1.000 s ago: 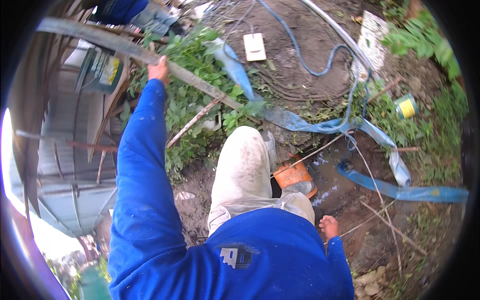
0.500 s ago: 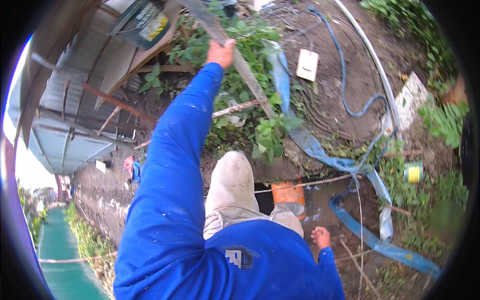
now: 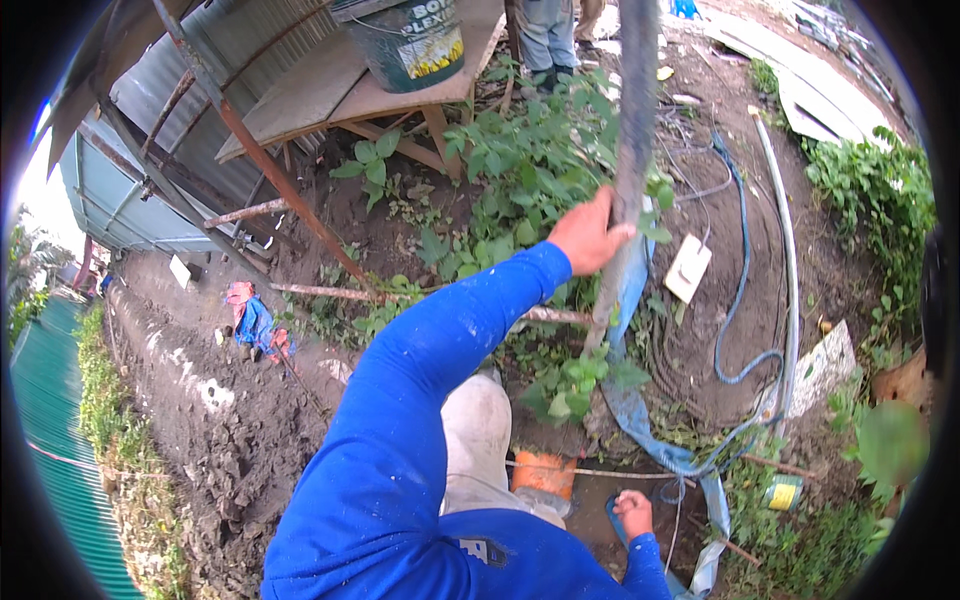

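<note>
My left hand [image 3: 597, 232] is closed around a long grey wooden pole [image 3: 633, 130], which stands nearly upright among green leaves. Its fingers are partly hidden behind the pole. Lower down, my right hand [image 3: 633, 515] hangs with curled fingers over a muddy trench, nothing visible in it. A blue strip [image 3: 614, 520] shows right beside that hand. Under my arms is my bent leg in dirty pale trousers [image 3: 476, 430]. An orange rounded thing [image 3: 543, 475] sits beside it; I cannot tell its kind. A thin string [image 3: 620, 473] crosses the trench.
A dark green bucket [image 3: 408, 50] stands on a wooden bench [image 3: 300, 95] at upper left, near rusty bars [image 3: 240, 125]. Another person's legs [image 3: 547, 35] show behind the plants. Right of the pole lie a blue rope [image 3: 740, 270], a pale pipe [image 3: 785, 240] and a white plate [image 3: 687, 268].
My view has tilted up and turned, showing the bench and another person's legs. My left hand stays on the pole, which looks more upright. My right hand's fingers are curled tighter.
</note>
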Demonstrator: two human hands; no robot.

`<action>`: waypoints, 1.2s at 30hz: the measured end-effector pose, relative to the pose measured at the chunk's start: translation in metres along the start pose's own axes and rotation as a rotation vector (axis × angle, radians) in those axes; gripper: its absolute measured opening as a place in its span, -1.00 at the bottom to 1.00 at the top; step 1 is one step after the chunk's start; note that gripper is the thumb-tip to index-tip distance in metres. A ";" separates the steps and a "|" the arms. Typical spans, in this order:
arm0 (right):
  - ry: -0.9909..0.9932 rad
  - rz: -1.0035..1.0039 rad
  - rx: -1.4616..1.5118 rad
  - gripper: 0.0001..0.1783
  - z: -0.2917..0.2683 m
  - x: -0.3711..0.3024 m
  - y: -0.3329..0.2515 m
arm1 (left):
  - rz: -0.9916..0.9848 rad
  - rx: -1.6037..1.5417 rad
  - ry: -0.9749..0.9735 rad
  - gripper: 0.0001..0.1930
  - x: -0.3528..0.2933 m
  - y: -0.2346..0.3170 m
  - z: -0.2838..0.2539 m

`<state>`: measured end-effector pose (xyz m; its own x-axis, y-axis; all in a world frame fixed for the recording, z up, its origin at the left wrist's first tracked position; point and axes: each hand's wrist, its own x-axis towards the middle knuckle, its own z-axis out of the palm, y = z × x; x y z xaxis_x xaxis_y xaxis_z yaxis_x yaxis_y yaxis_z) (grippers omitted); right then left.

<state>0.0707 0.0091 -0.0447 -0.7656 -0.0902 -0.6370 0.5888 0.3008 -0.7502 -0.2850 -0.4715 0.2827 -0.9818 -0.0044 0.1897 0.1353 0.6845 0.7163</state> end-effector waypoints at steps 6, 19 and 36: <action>0.157 -0.655 -0.223 -0.32 0.084 0.109 -0.314 | 0.390 0.325 -0.041 -0.74 0.066 -0.066 -0.139; 0.391 -0.993 0.346 -0.42 0.215 0.177 -0.518 | 0.076 1.111 0.814 -0.22 0.234 -0.201 -0.505; 0.387 -0.926 -0.084 0.17 0.181 0.204 -0.529 | -0.032 1.146 0.582 -0.39 -0.038 -0.061 -0.437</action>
<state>-0.3504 -0.3401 0.1900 -0.9529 -0.0121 0.3029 -0.2892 0.3359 -0.8964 -0.1977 -0.8311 0.5251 -0.7412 -0.1497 0.6544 -0.3626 0.9097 -0.2026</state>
